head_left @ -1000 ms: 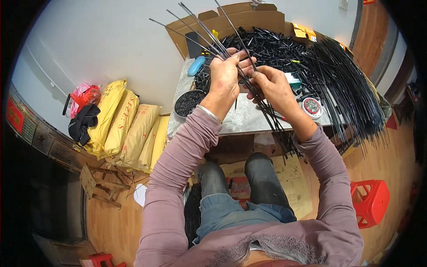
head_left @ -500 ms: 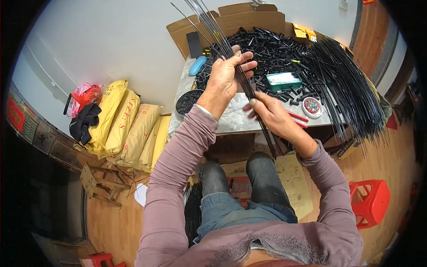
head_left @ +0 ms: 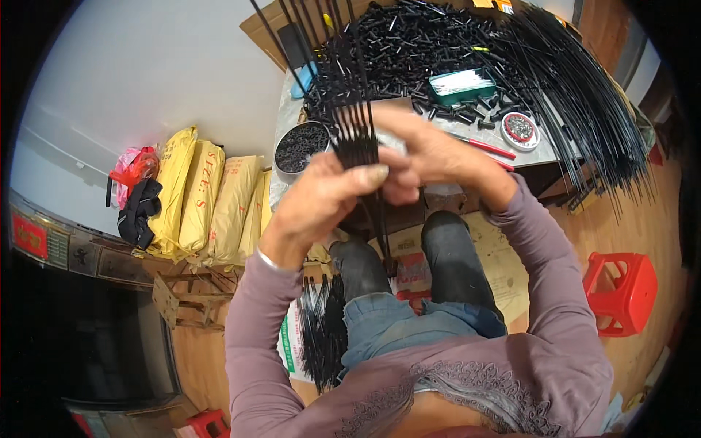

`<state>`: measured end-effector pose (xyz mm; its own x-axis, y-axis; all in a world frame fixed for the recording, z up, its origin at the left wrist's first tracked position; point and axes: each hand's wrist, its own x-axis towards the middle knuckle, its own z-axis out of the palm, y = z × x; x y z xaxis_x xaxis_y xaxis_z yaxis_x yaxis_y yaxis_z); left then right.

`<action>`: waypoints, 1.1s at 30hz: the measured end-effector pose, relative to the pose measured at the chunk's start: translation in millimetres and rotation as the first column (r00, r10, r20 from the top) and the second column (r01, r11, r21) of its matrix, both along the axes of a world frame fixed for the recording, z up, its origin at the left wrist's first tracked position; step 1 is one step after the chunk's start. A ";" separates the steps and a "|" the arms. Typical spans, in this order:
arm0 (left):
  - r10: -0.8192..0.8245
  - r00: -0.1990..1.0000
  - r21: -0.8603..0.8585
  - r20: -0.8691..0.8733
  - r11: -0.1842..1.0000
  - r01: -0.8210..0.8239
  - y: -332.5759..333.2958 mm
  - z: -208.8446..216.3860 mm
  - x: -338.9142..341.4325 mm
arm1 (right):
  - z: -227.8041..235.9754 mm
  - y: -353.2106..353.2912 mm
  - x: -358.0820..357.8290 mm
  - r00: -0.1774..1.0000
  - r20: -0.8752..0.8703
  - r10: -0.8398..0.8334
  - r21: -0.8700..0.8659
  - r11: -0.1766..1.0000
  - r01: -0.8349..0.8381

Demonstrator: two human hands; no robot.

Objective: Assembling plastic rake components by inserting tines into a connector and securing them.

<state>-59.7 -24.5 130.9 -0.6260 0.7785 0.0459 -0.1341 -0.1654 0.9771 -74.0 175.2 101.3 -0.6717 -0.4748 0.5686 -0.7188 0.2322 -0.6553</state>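
A bundle of thin black rods [head_left: 355, 151] is gripped in my left hand [head_left: 321, 193], its thumb laid across them. Above that hand the rods fan apart, and their lower ends hang between my knees. My right hand [head_left: 445, 153] is at the rods' right side, just above my left hand; its fingers are smeared by motion and partly behind the rods, so their hold cannot be made out. Beyond the hands, short black tube-like parts [head_left: 401, 51] are heaped on the table [head_left: 285, 109].
The table also bears a bowl of small black pieces [head_left: 301, 146], a green box of white sticks [head_left: 461, 86], a round tin [head_left: 520, 130], a red-handled tool [head_left: 489, 148] and long black rods [head_left: 591, 102]. Yellow sacks [head_left: 201, 197] stand left, a red stool [head_left: 621, 292] right; more rods [head_left: 321, 328] lie beside my leg.
Both hands have come down and nearer to me with the rods. The rods now stand more upright and fanned out. My right hand has moved from below my left hand to just above it.
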 end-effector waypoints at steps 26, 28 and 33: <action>0.139 0.981 -0.032 0.132 0.990 -0.136 20.0 -135.0 -53.7 | -25.2 -10.2 -78.9 0.658 0.590 0.468 -0.549 0.830 -0.099; 0.335 0.939 -0.027 0.078 0.942 -0.334 9.2 -137.6 -37.0 | -32.7 -9.8 -70.6 0.700 0.561 0.441 -0.494 0.857 -0.145; 0.558 0.809 0.355 -0.185 0.805 -0.474 2.3 -62.7 -36.0 | -68.7 -20.9 -36.0 0.755 0.543 0.368 -0.314 0.922 -0.224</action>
<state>-95.7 -22.1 68.2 -0.8596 0.2686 0.4346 0.3095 -0.4029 0.8613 -110.0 154.3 32.6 -0.7510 -0.6199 0.2276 -0.1907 -0.1264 -0.9735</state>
